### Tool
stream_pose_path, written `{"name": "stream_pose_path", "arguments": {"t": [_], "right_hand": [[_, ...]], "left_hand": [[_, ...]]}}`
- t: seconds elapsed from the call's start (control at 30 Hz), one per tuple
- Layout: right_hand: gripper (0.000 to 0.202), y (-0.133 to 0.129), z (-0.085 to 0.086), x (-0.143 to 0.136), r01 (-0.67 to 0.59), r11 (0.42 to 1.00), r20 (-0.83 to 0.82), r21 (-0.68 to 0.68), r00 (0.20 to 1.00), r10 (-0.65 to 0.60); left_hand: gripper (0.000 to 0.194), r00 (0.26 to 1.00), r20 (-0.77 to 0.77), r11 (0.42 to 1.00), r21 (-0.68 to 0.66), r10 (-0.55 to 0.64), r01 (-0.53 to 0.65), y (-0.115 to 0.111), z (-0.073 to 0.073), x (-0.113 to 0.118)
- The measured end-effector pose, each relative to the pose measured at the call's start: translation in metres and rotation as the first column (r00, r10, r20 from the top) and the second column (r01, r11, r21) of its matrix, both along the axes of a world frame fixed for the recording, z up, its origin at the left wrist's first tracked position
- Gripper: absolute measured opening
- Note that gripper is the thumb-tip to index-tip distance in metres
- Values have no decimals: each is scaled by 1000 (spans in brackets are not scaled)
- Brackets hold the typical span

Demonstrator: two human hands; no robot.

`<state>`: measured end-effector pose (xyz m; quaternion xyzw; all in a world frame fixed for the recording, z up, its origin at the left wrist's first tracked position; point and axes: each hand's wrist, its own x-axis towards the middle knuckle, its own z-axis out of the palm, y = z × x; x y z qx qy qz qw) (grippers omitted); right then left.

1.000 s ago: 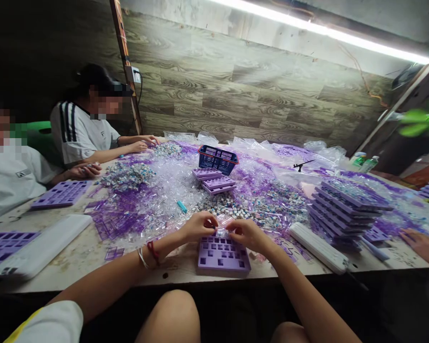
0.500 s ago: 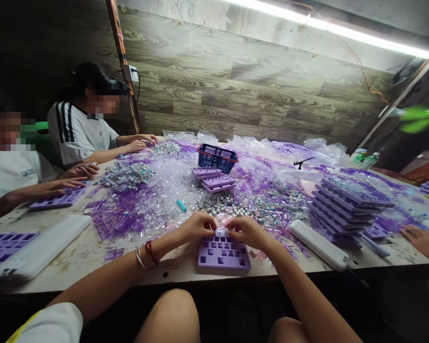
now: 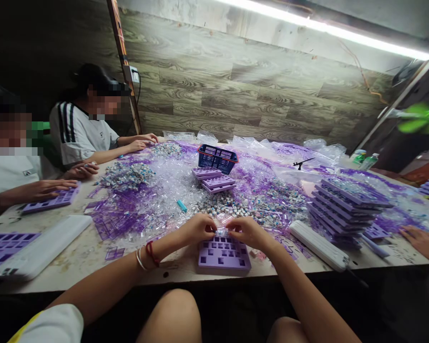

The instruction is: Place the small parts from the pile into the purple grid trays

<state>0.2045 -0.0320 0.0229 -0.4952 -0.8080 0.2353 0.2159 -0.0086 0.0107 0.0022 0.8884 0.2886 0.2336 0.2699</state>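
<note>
A purple tray with square openings (image 3: 223, 262) lies at the table's front edge. Over its far left edge is my left hand (image 3: 200, 227), thumb and fingers pinched together near a small clear piece. My right hand (image 3: 246, 232) bends over the far right edge in a similar pinch. What the fingertips hold is too small to make out. Small white and blue parts (image 3: 232, 207) are heaped just beyond both hands.
Purple trays are stacked (image 3: 346, 209) at the right, beside a white power strip (image 3: 318, 244). A blue basket (image 3: 218, 158) stands mid-table. Another white strip (image 3: 46, 245) lies left. Two people sit at the left; a person's hand (image 3: 422, 240) rests at the right.
My hands have hardly moved. At the left, a person's hand and the purple tray under it have shifted slightly left.
</note>
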Motion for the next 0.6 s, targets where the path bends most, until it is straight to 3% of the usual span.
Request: {"name": "stream_pose_path", "arguments": {"t": [0.23,0.4,0.6], "right_hand": [[23,-2,3,-1,13,1000,-4,23,1000,-13],[24,-3,5,0,-4,995,29,104,1000,1],[18,0,-5,-16,-1,960,-71,280,997,21]], "left_hand": [[24,999,22,994,-108,35,-32,-2,2,0],[26,1000,-5,999,-27,26,-26,-4,5,0],[29,999,-6,998,30,53,-52,-2,4,-1]]}}
